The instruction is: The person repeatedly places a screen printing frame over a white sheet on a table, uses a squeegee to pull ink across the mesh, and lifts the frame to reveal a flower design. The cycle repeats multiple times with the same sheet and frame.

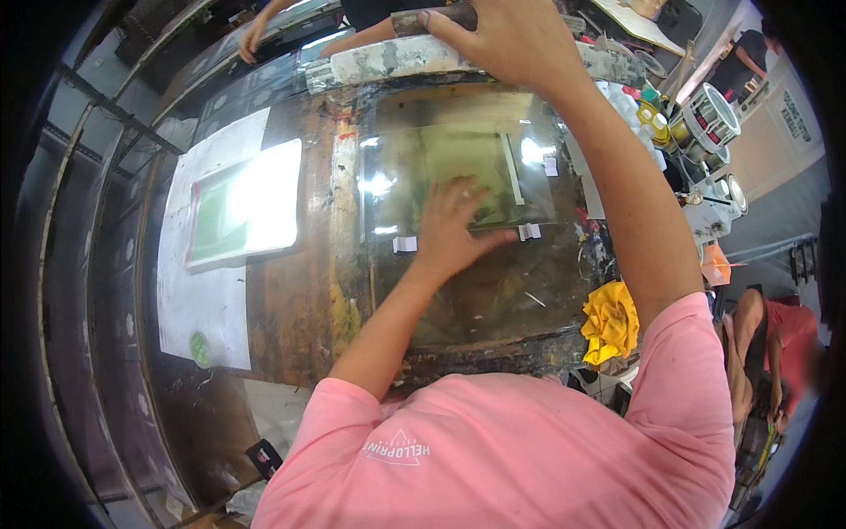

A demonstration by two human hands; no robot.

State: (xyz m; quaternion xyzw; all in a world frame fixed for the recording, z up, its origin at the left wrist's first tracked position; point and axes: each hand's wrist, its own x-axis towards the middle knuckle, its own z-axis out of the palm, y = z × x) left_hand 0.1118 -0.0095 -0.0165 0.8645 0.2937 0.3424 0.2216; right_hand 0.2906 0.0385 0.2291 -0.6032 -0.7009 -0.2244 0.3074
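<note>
My left hand lies with fingers spread on a clear, shiny sheet over the dark work board. Beneath the sheet shows a greenish-yellow area, and a thin white strip lies toward its right side. Small white tabs sit near the sheet's corners. My right hand reaches to the far edge and grips a stained, dark bar, thumb along it; its other fingers are mostly hidden. Just below that bar runs a paint-smeared pale beam.
To the left, a white-bordered green sheet rests on white paper beside a green round lid. A yellow cloth lies at the right edge. Cans crowd the right. Another person's hand is at the far left; others are rightward.
</note>
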